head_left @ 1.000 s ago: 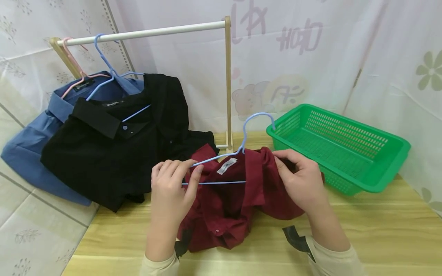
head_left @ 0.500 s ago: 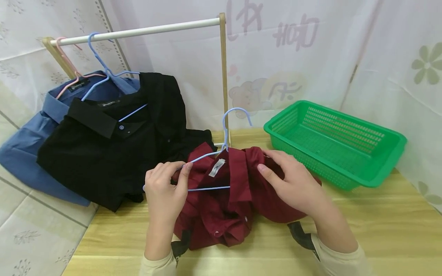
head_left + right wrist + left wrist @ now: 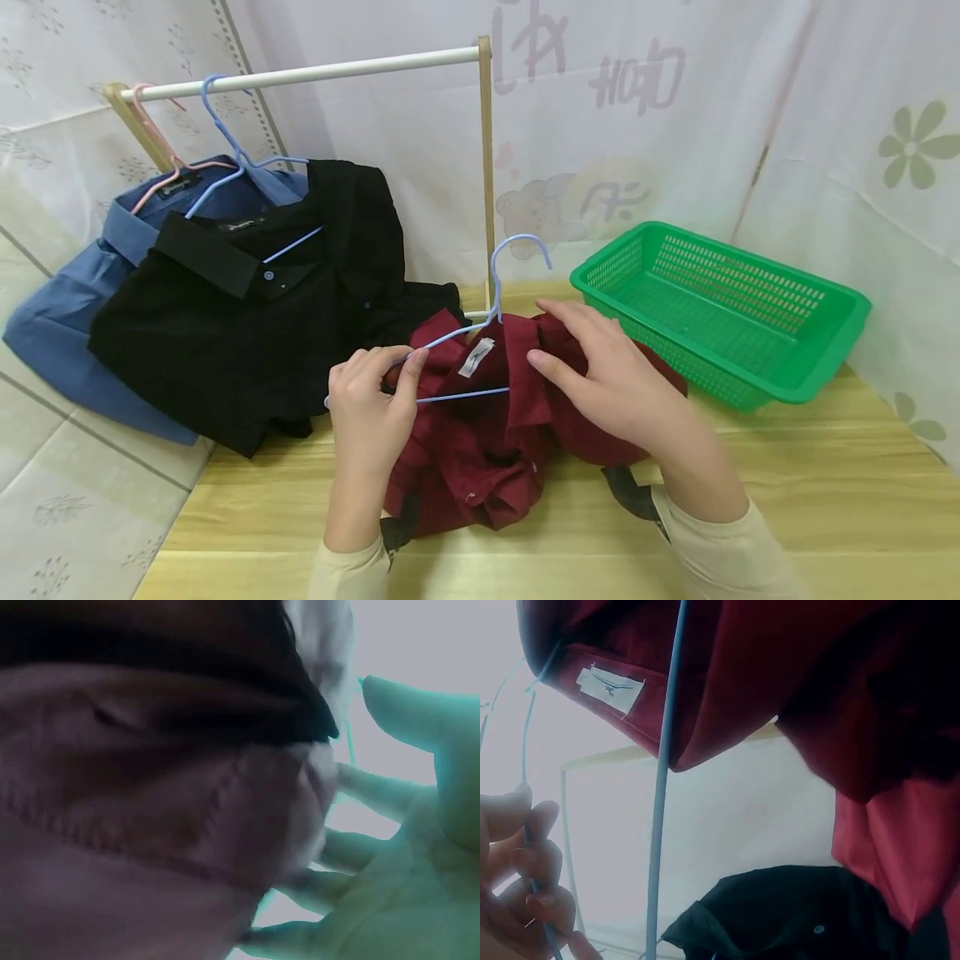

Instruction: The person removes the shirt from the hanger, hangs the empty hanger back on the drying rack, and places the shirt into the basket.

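Note:
A dark red shirt (image 3: pixel 480 467) with a white label hangs partly on a light blue hanger (image 3: pixel 496 287) above the wooden table. My left hand (image 3: pixel 371 404) pinches the hanger's left arm between thumb and fingers. In the left wrist view, the fingers of my left hand (image 3: pixel 536 866) curl round the thin rod, and the label (image 3: pixel 611 690) shows inside the collar. My right hand (image 3: pixel 615 379) lies over the shirt's right shoulder by the collar, with thumb and fingers spread. In the right wrist view, the fingers of my right hand (image 3: pixel 405 840) reach behind the cloth, the thumb apart from it.
A rack with a white rail (image 3: pixel 360 65) stands at the back left. On it hang a black shirt (image 3: pixel 300 333) on a blue hanger and a blue shirt (image 3: pixel 67 308) on a pink hanger. A green basket (image 3: pixel 757 379) sits at the right on the wooden table (image 3: pixel 787 508).
The hanger and shirt have shifted a little left. My right hand has loosened from the shirt's shoulder, spread its fingers and moved towards the collar. My left hand keeps pinching the hanger.

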`<state>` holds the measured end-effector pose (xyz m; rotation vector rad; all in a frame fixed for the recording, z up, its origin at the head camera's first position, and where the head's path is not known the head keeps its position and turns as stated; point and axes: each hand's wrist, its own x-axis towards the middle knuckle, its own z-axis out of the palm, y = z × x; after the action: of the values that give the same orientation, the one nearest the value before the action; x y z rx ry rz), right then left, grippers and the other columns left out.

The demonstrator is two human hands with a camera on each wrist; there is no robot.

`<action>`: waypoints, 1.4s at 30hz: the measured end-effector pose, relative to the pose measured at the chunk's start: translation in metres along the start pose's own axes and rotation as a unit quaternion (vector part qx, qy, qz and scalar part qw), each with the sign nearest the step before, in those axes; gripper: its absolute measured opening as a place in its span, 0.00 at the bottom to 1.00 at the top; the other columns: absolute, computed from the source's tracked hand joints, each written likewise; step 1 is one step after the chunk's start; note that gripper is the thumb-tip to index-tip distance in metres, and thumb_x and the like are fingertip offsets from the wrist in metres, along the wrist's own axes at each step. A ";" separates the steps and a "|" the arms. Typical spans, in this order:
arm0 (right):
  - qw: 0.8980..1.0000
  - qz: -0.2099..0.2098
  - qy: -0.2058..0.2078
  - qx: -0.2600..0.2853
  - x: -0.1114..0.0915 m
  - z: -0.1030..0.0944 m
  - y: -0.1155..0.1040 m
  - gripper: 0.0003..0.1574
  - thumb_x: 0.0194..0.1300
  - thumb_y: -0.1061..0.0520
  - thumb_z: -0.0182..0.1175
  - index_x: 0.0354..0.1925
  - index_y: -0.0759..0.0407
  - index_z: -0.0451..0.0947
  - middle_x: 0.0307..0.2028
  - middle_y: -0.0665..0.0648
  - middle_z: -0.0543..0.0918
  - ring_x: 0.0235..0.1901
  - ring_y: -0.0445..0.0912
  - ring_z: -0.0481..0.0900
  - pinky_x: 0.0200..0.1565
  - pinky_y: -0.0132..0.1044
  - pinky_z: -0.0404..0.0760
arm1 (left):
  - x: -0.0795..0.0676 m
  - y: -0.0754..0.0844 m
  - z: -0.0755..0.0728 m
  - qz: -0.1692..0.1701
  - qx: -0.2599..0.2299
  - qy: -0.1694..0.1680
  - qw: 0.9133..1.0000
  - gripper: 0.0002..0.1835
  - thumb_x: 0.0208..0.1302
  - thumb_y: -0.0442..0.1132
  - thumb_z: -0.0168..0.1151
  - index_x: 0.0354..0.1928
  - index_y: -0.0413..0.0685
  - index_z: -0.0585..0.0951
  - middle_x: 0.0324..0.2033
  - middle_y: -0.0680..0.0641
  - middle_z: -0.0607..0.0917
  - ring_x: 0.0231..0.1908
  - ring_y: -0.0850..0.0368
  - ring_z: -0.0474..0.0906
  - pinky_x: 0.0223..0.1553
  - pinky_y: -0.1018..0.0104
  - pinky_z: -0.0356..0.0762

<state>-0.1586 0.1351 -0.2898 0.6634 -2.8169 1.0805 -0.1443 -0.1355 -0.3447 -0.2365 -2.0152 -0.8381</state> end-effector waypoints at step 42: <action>0.998 -0.001 0.058 0.001 0.014 0.032 0.041 0.15 0.76 0.59 0.62 0.58 0.59 0.78 0.57 0.62 0.86 0.67 0.61 0.78 0.78 0.75 0.44 | -0.001 -0.027 -0.002 -0.170 -0.169 -0.065 0.969 0.03 0.61 0.34 0.78 0.31 0.45 0.93 0.21 0.43 0.85 0.33 0.64 0.70 0.48 0.67 0.59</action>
<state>-0.1852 0.1363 -0.3374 0.5829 -2.7165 1.0832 -0.1550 -0.1573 -0.3577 -0.1409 -2.0552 -1.4191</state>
